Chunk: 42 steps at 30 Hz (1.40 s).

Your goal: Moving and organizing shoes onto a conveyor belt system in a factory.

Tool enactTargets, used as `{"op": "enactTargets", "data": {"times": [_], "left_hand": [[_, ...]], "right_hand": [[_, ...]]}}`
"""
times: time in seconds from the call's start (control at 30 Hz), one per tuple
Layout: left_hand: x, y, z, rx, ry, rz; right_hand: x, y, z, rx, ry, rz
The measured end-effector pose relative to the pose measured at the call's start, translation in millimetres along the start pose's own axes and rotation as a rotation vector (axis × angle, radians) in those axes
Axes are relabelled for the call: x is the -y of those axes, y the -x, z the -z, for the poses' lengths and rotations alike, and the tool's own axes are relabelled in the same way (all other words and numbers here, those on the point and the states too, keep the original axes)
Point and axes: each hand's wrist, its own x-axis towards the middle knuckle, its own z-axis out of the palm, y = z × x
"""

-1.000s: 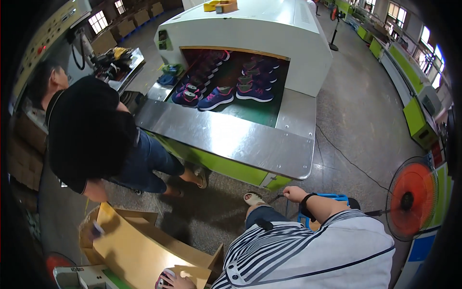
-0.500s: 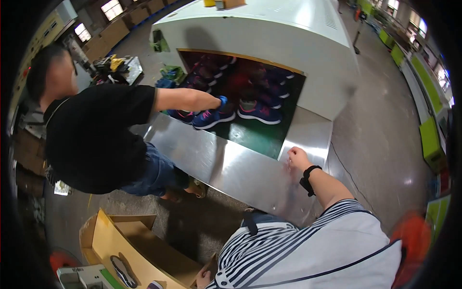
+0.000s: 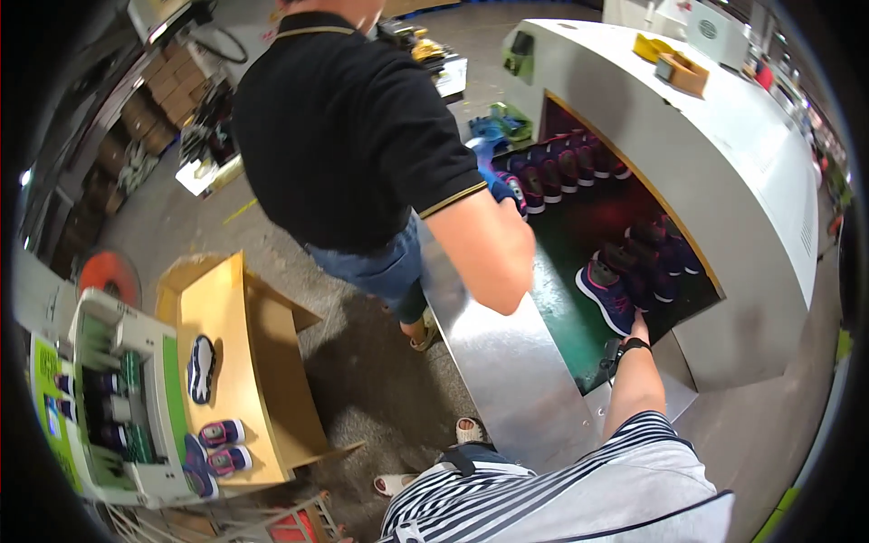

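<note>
My right hand (image 3: 639, 328) is reaching to a blue sneaker (image 3: 606, 295) on the green belt (image 3: 561, 299); finger spread cannot be told. Roughly ten sneakers are lying there. Cardboard box (image 3: 226, 362) is holding three sneakers.

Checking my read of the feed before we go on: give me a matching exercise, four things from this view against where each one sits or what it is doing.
Things:
1. right hand
2. cardboard box
3. co-worker's hand
4. small orange tray

Places or states:
A. on top of the white machine
B. reaching a blue and pink shoe on the green belt
C. open on the floor, shoes lying inside
D. holding a shoe at the far end of the belt

Pairs: 1-B, 2-C, 3-D, 4-A
</note>
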Motion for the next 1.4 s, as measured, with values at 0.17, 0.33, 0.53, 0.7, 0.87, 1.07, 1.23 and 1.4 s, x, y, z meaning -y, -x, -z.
{"op": "enactTargets", "data": {"times": [0.17, 0.33, 0.53, 0.7, 0.87, 1.07, 1.23, 1.4], "left_hand": [[6, 25, -9, -1.220, -0.655, 0.089], [9, -5, -59, -0.986, -1.219, 0.181], [-77, -108, -218, -0.763, -1.437, -0.539], [-141, -127, -255, -0.370, -0.900, -1.104], [-168, -100, -188, -0.417, -0.103, -0.613], [-151, -108, -110, -0.598, 0.512, -0.783], [-157, -119, -97, -0.673, 0.533, -0.812], [-163, -121, -100, -0.710, 0.562, -0.787]], "right_hand": [[-2, 135, -153, 0.023, -0.305, 0.544], [11, 250, -169, 0.473, 0.374, 1.317], [-95, 459, -208, 1.303, 0.865, 1.270], [-235, 626, -250, 2.204, 1.116, 0.575], [-371, 634, -282, 2.058, 1.131, 0.630], [-403, 586, -196, 2.011, 1.332, 0.123], [-427, 593, -198, 1.717, 1.345, 0.174], [-430, 584, -203, 1.671, 1.327, 0.133]]}}
